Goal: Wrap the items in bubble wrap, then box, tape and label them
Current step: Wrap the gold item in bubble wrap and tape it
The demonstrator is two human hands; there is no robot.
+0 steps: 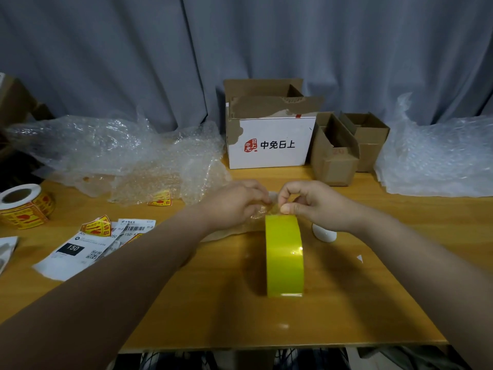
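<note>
A roll of yellow tape (284, 257) stands on its edge in the middle of the wooden table (213, 316). Both hands meet at the top of the roll. My right hand (312, 206) pinches the roll's top rim with thumb and fingers. My left hand (234, 206) pinches a crinkled clear strip (260, 212) right beside it, apparently the tape's free end. A small white object (324, 235) lies on the table, partly hidden behind my right wrist. A flat clear-wrapped bundle (229, 231) lies under my left hand, mostly hidden.
Loose bubble wrap (120, 156) is heaped at the back left and another sheet (437, 161) at the back right. An open white box (269, 145) and small cardboard boxes (333, 161) stand at the back. A sticker roll (24, 206) and shipping labels (80, 249) lie left.
</note>
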